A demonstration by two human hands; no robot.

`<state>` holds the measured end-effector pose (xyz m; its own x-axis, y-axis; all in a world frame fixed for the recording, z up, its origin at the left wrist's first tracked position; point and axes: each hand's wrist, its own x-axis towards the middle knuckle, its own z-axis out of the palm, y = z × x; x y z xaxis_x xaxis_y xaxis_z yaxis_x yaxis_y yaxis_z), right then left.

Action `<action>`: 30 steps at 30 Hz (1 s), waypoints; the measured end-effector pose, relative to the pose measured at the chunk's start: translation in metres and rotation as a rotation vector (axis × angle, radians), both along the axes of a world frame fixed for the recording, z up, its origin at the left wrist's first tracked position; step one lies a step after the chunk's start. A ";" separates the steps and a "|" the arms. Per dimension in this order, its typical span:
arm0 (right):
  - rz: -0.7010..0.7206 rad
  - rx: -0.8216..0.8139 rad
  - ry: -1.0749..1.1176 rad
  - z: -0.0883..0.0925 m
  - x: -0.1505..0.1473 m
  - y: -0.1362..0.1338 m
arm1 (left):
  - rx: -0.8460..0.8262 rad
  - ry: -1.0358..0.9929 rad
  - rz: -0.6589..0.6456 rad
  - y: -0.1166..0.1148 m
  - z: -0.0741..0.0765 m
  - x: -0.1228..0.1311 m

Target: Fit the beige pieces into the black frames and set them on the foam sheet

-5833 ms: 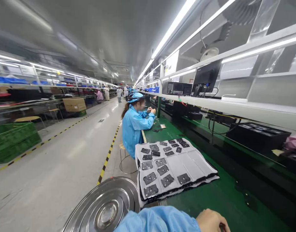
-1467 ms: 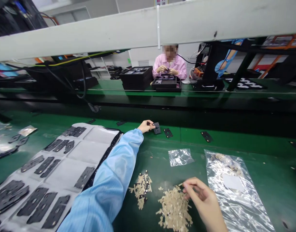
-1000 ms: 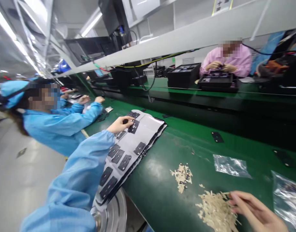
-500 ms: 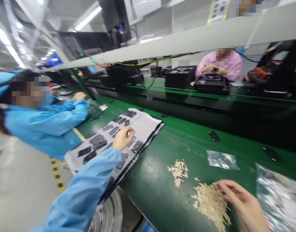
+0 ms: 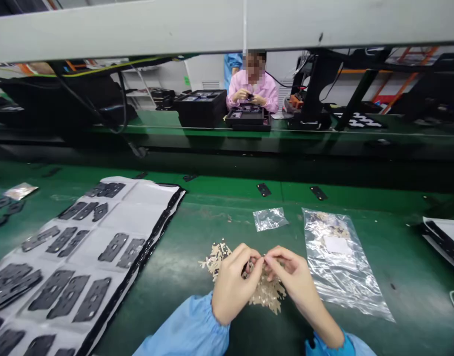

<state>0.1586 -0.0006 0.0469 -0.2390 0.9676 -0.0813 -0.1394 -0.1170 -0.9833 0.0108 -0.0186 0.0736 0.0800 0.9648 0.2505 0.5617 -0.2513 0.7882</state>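
Note:
My two hands meet fingertip to fingertip low in the middle, just above a heap of small beige pieces (image 5: 267, 295). My left hand (image 5: 232, 287) is pinched shut on a small dark part (image 5: 246, 269) that peeks out between the fingers. Touching that same spot, my right hand (image 5: 295, 282) is also pinched; what its fingers hold is hidden. A second, smaller heap of beige pieces (image 5: 214, 258) lies just left of my hands. At the left, a white tray (image 5: 145, 198) carries several flat black parts (image 5: 117, 246) in its pockets.
On the green belt (image 5: 197, 237) lie a small clear bag (image 5: 269, 218), a larger clear bag (image 5: 338, 262) and two loose black parts (image 5: 264, 189) (image 5: 318, 193). Another tray's corner (image 5: 443, 237) shows at right. Across the line, a person in pink (image 5: 253, 89) works beside black boxes (image 5: 200, 106).
My view swung back from the left to straight ahead. My left hand came off the tray and joined my right hand over the beige pieces.

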 end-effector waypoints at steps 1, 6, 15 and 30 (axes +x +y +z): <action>0.002 0.011 -0.007 0.000 0.000 0.000 | -0.001 0.008 -0.013 0.000 0.000 -0.001; 0.033 0.032 -0.050 0.000 0.000 0.000 | -0.012 0.048 -0.069 -0.001 -0.003 -0.004; 0.061 0.026 -0.064 0.003 -0.003 0.001 | -0.151 -0.010 -0.067 0.010 -0.009 -0.007; -0.200 -0.129 -0.010 -0.002 0.016 0.013 | -0.129 0.228 -0.214 0.014 -0.041 -0.019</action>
